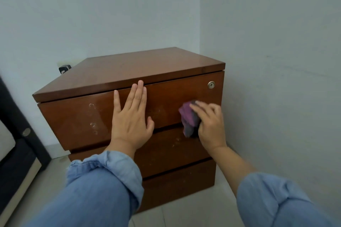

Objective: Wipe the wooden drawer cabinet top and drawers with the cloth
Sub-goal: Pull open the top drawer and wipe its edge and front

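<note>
A brown wooden drawer cabinet (147, 64) stands in a room corner, with three stacked drawer fronts. My left hand (131, 118) lies flat with straight fingers against the top drawer front (73, 120), near its middle. My right hand (210, 121) grips a bunched purple and grey cloth (189, 116) and presses it on the right part of the top drawer, at its lower edge. Pale smudges mark the top drawer's left part and the middle drawer (166, 153). A round lock (211, 84) sits at the top drawer's upper right.
Pale walls close in behind and to the right of the cabinet. A dark piece of furniture (16, 129) stands along the left edge. A small black object (64, 69) sits behind the cabinet's left rear corner. The floor is light tile (184, 214).
</note>
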